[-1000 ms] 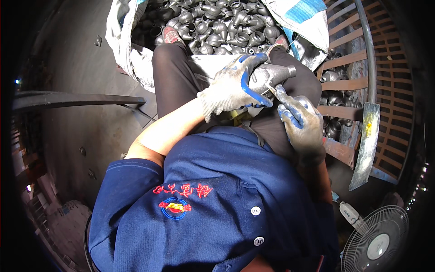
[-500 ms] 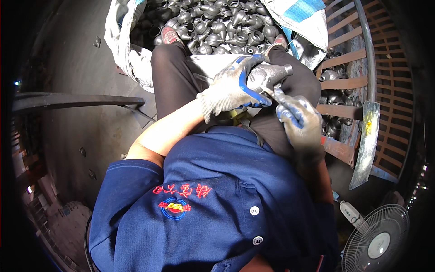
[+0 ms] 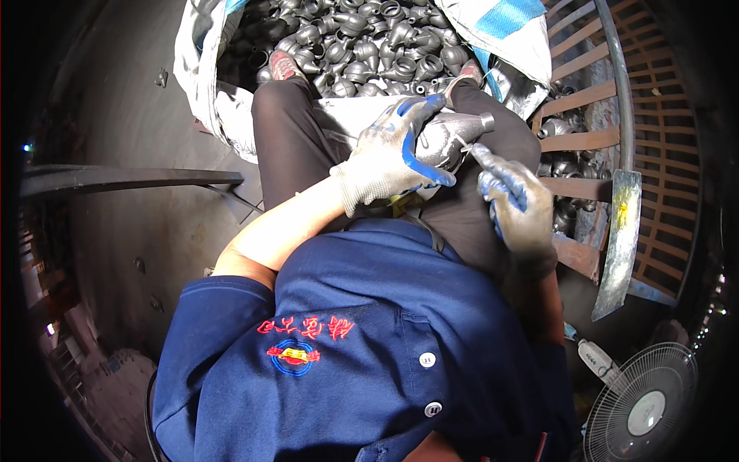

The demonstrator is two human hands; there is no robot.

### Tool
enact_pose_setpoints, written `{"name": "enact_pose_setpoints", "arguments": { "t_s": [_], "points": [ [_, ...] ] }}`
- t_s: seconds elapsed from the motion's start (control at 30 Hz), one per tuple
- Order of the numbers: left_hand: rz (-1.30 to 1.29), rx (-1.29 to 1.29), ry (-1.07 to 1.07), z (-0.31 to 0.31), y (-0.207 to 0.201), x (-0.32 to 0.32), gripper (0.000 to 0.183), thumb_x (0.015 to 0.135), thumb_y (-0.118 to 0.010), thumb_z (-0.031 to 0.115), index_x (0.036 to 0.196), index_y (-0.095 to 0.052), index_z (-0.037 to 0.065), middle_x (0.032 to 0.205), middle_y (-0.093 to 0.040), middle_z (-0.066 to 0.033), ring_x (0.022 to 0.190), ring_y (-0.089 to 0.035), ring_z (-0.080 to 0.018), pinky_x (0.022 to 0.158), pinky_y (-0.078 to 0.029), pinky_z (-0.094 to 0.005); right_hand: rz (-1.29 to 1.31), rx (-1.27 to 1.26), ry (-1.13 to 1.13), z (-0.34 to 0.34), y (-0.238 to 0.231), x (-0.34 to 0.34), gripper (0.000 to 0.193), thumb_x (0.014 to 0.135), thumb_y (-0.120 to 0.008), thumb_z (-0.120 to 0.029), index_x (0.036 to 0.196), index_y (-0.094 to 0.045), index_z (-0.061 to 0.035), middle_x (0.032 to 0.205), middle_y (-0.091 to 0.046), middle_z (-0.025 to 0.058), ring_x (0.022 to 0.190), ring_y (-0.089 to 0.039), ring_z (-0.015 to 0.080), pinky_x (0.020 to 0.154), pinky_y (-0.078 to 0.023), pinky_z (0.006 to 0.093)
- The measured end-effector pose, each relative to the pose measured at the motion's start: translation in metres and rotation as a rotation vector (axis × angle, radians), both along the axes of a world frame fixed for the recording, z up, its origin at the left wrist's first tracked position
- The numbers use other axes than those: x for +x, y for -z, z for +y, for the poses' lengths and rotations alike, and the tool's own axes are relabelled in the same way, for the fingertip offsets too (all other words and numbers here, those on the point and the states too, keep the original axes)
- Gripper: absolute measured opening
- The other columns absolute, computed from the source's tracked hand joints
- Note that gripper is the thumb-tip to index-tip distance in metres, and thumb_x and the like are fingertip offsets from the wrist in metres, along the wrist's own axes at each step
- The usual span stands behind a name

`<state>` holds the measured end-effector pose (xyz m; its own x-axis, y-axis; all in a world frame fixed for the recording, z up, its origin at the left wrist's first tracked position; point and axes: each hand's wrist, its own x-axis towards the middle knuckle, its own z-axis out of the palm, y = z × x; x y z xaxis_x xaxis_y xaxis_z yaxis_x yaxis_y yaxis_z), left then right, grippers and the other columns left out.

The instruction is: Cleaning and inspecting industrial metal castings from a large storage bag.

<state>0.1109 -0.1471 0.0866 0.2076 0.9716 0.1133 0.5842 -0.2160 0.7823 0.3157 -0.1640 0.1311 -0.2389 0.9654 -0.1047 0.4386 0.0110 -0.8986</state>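
Note:
My left hand [image 3: 391,150], in a white knit glove with a blue coated palm, is closed round a grey metal casting [image 3: 454,131] above my lap. The casting is rounded, with a narrow neck pointing right. My right hand [image 3: 519,202], gloved the same way, grips a thin pointed hand tool [image 3: 465,145]. Its light tip is at the casting's near right side; whether it touches is hard to tell. Most of the tool's handle is hidden in my fingers.
A large white bag [image 3: 196,85] full of similar grey castings [image 3: 358,71] lies open beyond my knees. To the right stands a brown slatted crate [image 3: 581,140] with more castings, a metal bar beside it. A fan [image 3: 647,412] is at lower right; a dark beam [image 3: 131,177] juts in from the left.
The casting has turned in my left hand, showing more of its rounded side. My right hand has moved slightly down and right with the tool.

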Motion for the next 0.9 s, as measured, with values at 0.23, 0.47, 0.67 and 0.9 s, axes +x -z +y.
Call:
{"name": "enact_pose_setpoints", "arguments": {
  "t_s": [0.23, 0.47, 0.67, 0.9],
  "points": [
    [0.103, 0.081, -0.021, -0.001, -0.001, 0.002, 0.096, 0.051, -0.081, 0.041, 0.131, -0.038, 0.008, 0.130, -0.041, -0.0165, 0.123, -0.037, -0.0338, 0.101, -0.032, -0.0417, -0.192, 0.140, -0.172, 0.006, 0.001, 0.003, 0.027, 0.078, -0.056, -0.004, 0.105, -0.062, -0.0041, 0.084, -0.062, 0.0162, 0.074, -0.061, 0.0291, 0.068, -0.048, 0.0352],
    [0.124, 0.086, -0.018, -0.002, 0.001, 0.001, 0.095, 0.053, -0.079, 0.041, 0.132, -0.036, 0.011, 0.128, -0.040, -0.0170, 0.120, -0.037, -0.0341, 0.099, -0.033, -0.0441, -0.009, -0.048, -0.054, 0.002, 0.002, 0.000, 0.029, 0.078, -0.059, -0.006, 0.106, -0.062, -0.0041, 0.086, -0.062, 0.0154, 0.074, -0.062, 0.0272, 0.067, -0.048, 0.0338],
    [0.181, 0.121, -0.026, -0.002, 0.003, 0.004, 0.095, 0.054, -0.078, 0.043, 0.133, -0.035, 0.010, 0.128, -0.040, -0.0171, 0.120, -0.037, -0.0341, 0.099, -0.033, -0.0440, -0.191, 0.280, -0.087, -0.001, 0.013, -0.002, 0.030, 0.078, -0.060, -0.006, 0.108, -0.059, -0.0053, 0.084, -0.060, 0.0137, 0.071, -0.060, 0.0297, 0.064, -0.048, 0.0357],
    [0.181, 0.092, -0.074, -0.003, 0.001, 0.004, 0.094, 0.052, -0.080, 0.040, 0.130, -0.039, 0.009, 0.131, -0.042, -0.0134, 0.123, -0.037, -0.0335, 0.100, -0.034, -0.0418, -0.430, 0.506, -0.074, -0.010, 0.013, -0.016, 0.033, 0.080, -0.059, -0.002, 0.112, -0.059, -0.0045, 0.085, -0.058, 0.0128, 0.068, -0.059, 0.0226, 0.062, -0.047, 0.0309]
  ]
}}
